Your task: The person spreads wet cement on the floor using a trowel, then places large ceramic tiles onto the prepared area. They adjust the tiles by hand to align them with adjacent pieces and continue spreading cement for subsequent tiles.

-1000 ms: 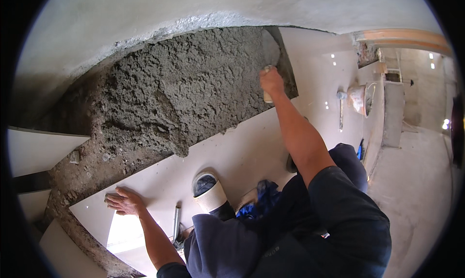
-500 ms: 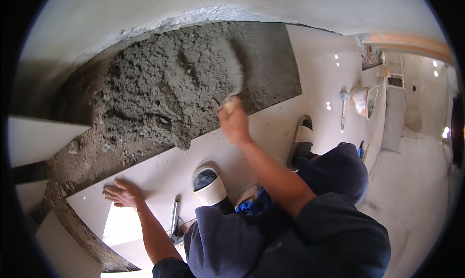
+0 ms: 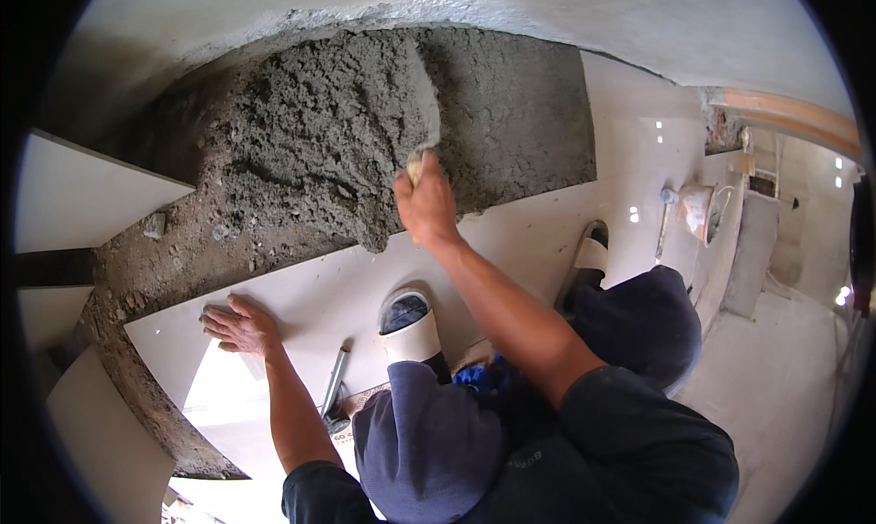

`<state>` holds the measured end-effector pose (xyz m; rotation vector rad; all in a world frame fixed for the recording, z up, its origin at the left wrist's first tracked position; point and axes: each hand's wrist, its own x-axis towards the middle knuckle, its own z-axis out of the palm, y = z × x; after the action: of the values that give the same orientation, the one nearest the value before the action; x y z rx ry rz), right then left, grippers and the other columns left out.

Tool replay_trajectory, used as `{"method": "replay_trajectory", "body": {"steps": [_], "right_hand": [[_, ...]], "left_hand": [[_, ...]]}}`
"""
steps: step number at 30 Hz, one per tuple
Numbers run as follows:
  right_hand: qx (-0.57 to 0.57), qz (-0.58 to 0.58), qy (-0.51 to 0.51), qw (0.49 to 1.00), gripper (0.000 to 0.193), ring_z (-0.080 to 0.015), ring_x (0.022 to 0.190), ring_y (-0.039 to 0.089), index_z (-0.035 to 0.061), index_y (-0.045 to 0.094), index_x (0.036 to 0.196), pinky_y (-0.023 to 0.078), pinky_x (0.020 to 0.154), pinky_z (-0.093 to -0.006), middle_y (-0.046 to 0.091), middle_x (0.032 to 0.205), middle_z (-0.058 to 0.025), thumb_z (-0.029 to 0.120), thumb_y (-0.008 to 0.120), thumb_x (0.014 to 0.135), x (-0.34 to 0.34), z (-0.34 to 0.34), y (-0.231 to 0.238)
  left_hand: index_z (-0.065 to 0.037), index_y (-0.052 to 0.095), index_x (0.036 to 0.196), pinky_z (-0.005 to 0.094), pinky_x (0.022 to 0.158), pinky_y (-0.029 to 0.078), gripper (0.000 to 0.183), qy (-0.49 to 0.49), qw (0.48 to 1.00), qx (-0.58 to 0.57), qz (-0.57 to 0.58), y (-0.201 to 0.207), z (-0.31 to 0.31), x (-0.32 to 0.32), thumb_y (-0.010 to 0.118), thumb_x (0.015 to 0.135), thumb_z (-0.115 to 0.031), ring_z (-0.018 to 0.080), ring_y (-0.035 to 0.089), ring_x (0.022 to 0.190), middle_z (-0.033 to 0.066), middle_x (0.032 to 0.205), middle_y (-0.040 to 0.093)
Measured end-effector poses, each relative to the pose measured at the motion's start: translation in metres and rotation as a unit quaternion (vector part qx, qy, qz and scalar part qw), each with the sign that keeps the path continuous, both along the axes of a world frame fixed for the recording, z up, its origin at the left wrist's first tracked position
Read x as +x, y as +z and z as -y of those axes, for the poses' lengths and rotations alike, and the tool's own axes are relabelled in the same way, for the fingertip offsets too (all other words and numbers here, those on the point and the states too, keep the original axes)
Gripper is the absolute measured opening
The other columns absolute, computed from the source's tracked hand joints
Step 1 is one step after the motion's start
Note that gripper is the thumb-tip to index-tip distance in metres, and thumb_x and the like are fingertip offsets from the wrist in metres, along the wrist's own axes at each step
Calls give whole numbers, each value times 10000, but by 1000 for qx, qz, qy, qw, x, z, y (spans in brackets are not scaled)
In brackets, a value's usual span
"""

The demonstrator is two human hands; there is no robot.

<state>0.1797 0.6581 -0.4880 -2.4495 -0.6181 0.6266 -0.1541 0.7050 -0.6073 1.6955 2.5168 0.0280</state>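
Observation:
My right hand [image 3: 427, 200] is closed around the pale handle of a trowel [image 3: 425, 104]. The trowel's blade, coated in grey, stands on edge on a bed of wet mortar [image 3: 306, 131]. Left of the blade the mortar is rough and lumpy; on its right lies a flatter, smoother stretch [image 3: 520, 113]. Resting palm down with fingers spread, my left hand [image 3: 241, 325] touches a large, glossy white floor tile [image 3: 301, 291] near its left end. That tile runs along the mortar's near edge.
A long-handled hammer [image 3: 664, 223] lies at the right beside a mortar-stained bucket [image 3: 698, 212]. Near my sandalled foot [image 3: 406, 323] is a grey metal-handled tool [image 3: 336, 387]. Loose tiles [image 3: 100, 195] jut in at the left over bare rubble [image 3: 173, 259]. A wall [image 3: 547, 13] borders the mortar.
My right hand has moved the trowel leftward across the mortar, with more flattened surface on its right. My left hand stays on the tile. The whole view has shifted slightly.

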Motion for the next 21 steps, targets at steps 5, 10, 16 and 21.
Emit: {"method": "replay_trajectory", "body": {"steps": [5, 10, 16, 21], "right_hand": [[-36, -1, 98, 995, 392, -413, 887, 621, -7, 465, 1162, 494, 761, -468, 614, 987, -237, 243, 569, 878, -20, 11, -14], [1, -20, 19, 1000, 406, -381, 858, 630, 6, 460, 1156, 497, 773, -458, 618, 982, -226, 253, 589, 862, -20, 36, -20], [-18, -30, 120, 992, 581, -422, 895, 616, -55, 408, 1286, 489, 822, -447, 609, 1027, -274, 283, 611, 860, -53, 41, -19], [11, -46, 39, 998, 576, -404, 852, 630, -77, 394, 1292, 500, 793, -418, 626, 949, -280, 285, 573, 882, -26, 45, -21]], "left_hand": [[-111, 184, 1498, 525, 1135, 81, 844, -1, 1000, -5, -4, 1, -3, 2, 170, 899, -706, 306, 77, 1447, 130, 1561, 136], [-96, 181, 1496, 522, 1135, 80, 851, 1, 1000, -2, 5, 2, -1, 1, 179, 899, -703, 309, 80, 1447, 130, 1561, 136], [-90, 185, 1494, 520, 1135, 70, 852, 8, 1000, -8, 11, 6, -3, 5, 189, 900, -700, 313, 78, 1446, 142, 1559, 134], [-77, 195, 1489, 520, 1135, 72, 850, 2, 1000, 7, 21, 9, -1, 7, 200, 905, -693, 322, 81, 1444, 154, 1554, 144]]}}
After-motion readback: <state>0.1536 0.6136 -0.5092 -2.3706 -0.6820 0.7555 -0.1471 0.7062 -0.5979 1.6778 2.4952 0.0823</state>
